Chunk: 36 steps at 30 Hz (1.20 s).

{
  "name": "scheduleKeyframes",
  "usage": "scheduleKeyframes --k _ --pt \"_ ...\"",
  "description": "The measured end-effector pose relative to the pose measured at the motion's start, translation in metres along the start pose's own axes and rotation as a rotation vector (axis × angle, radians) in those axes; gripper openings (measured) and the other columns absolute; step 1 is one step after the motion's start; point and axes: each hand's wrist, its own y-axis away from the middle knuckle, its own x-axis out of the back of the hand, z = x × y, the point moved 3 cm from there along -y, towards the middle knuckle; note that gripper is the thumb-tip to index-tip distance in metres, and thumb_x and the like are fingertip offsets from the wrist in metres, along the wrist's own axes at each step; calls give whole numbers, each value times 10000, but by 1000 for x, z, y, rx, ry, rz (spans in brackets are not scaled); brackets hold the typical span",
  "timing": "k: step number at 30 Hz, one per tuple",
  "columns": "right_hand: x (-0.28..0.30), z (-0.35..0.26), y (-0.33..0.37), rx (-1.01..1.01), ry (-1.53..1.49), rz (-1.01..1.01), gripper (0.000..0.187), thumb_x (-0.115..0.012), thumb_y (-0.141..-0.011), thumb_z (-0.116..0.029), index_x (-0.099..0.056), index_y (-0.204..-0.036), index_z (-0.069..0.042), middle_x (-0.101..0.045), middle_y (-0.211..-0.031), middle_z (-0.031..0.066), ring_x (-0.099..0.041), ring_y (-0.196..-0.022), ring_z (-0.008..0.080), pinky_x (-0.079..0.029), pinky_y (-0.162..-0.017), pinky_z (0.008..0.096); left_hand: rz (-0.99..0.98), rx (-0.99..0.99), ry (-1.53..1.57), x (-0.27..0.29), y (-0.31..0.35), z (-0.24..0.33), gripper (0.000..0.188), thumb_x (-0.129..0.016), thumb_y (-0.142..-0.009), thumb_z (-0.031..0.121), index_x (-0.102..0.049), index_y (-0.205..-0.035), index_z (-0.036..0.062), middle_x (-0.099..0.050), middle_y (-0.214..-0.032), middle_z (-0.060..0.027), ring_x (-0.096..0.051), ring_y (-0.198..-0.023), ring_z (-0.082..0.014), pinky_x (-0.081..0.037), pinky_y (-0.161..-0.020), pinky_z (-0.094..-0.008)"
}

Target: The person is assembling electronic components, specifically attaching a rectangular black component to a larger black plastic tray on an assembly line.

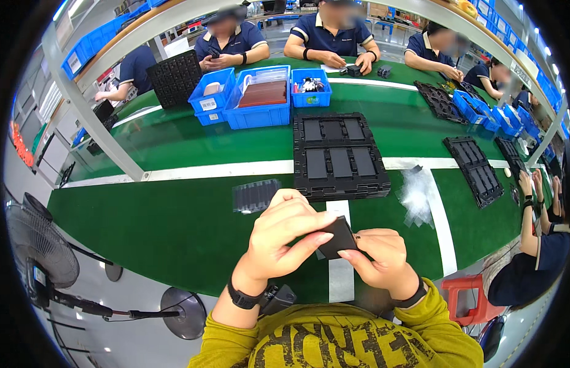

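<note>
A flat black rectangular piece [337, 239] is held up over the near edge of the green table, tilted. My left hand [283, 233] pinches its upper left part between thumb and fingers. My right hand [378, 254] grips its right side, thumb on the lower corner and fingers bent behind it. What the piece is exactly, I cannot make out. Just beyond my hands lies a stack of black moulded trays [339, 174] with dark flat pieces in their slots. A bundle of dark strips in clear film [256, 195] lies left of the trays.
Clear plastic films [416, 197] lie right of the trays. Blue bins [260, 115] stand farther back, before several people working. Another black tray [474, 170] is at the right. A white post [91, 101] rises at the left, and a fan [39, 245] stands beside the table.
</note>
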Motion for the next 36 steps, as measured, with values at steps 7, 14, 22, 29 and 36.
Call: scheduleKeyframes --k 7,14,22,29,36 --pt "4 -10 1 104 197 -126 184 -711 -672 -27 -599 -806 31 -524 -544 81 -503 -424 215 -397 -406 297 -312 2 -134 12 -10 11 346 -682 -691 20 -630 -1033 27 -554 -670 -30 -532 -614 -181 -356 -874 -420" --pt "4 -18 1 129 222 -72 202 -717 -661 -31 -599 -812 31 -521 -544 73 -514 -434 203 -401 -400 294 -113 1 46 9 2 6 372 -707 -714 69 -594 -1064 13 -573 -677 -14 -559 -629 -159 -346 -895 -408" --pt "9 -22 -1 148 255 -125 218 -719 -662 -38 -601 -831 33 -529 -557 66 -513 -439 189 -401 -397 287 -213 -40 -46 11 -1 13 312 -700 -708 40 -635 -1013 60 -582 -691 -3 -569 -629 -152 -344 -875 -412" --pt "8 -25 -2 167 320 -112 209 -710 -674 -44 -604 -838 32 -516 -544 58 -503 -430 184 -394 -398 285 -128 39 -10 8 10 3 386 -715 -705 72 -595 -1071 58 -600 -703 -5 -568 -624 -154 -342 -880 -425" --pt "2 -13 -2 59 236 -87 168 -696 -700 -37 -615 -829 34 -540 -554 82 -517 -432 201 -406 -410 288 142 -125 -513 12 17 -3 412 -811 -586 312 -612 -892 119 -512 -595 40 -507 -551 -127 -327 -756 -364"
